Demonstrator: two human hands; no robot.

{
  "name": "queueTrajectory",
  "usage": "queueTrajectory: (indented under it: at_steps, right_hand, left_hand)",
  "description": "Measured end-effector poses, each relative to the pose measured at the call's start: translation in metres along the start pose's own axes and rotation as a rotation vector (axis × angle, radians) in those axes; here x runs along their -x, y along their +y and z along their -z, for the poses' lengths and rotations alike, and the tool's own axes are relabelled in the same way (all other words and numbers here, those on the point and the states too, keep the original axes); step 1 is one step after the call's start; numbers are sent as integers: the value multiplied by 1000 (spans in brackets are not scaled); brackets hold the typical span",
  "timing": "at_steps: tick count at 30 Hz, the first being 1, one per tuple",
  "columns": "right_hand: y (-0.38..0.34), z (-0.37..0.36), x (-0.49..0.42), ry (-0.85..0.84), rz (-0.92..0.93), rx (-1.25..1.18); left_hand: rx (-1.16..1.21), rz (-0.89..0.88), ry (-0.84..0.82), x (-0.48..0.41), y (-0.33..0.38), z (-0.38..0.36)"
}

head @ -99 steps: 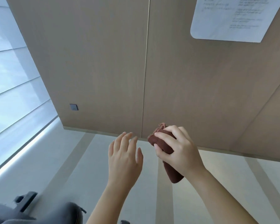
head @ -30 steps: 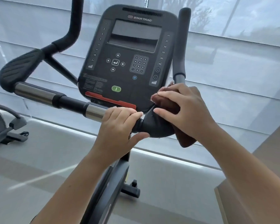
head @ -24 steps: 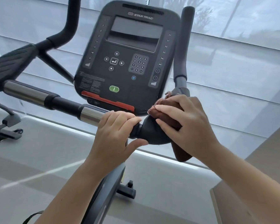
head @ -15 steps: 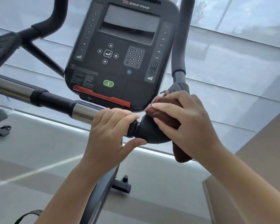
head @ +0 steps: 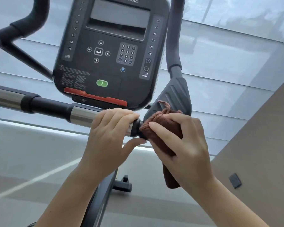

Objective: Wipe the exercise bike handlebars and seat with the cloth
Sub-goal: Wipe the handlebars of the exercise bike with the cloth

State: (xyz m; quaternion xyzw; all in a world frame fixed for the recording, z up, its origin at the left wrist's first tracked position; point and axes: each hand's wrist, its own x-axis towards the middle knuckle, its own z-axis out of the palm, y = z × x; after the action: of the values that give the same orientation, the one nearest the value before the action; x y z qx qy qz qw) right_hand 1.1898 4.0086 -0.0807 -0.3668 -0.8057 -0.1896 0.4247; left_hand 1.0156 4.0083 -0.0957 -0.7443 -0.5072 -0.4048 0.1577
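The exercise bike's handlebar (head: pixel 47 107) runs across the view, black with chrome sections. My left hand (head: pixel 110 138) grips its chrome part just below the console. My right hand (head: pixel 184 149) holds a folded brown cloth (head: pixel 164 126) wrapped over the bar's right end, at the foot of the ribbed black elbow pad (head: pixel 175 94). The cloth's tail hangs down below my right palm. An upright grip (head: pixel 174 35) rises behind the pad. The seat is out of view.
The dark Star Trac console (head: pixel 110 51) with keypad and green button sits right above both hands. The bike's frame post (head: pixel 97 203) drops between my forearms. A beige wall (head: pixel 261 153) stands at the right, window blinds behind.
My right hand has slid the cloth down the pad toward the bar joint, uncovering the ribbed pad. The view has shifted left and closer. My left hand stays on the bar.
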Motion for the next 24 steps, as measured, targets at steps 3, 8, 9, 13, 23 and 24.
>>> queueTrajectory:
  at_steps: [3,8,9,13,23,24]
  right_hand:
    - [5,-6,-15,75,-7,31]
    - [-11,-16,-16,141,-154,74]
    - [-16,-17,-7,160,-144,75]
    - [0,-3,-17,48,-67,11]
    - [22,7,-41,-94,-174,8]
    - [16,7,-30,-69,-160,18]
  left_hand:
    - [0,-5,-33,1,-1,4]
    - [26,6,-81,0,0,8]
    - [30,13,-97,0,1,9]
    - [41,3,-108,1,1,12]
    - [31,-46,-38,3,-4,6]
    - [30,-50,-29,3,-5,5]
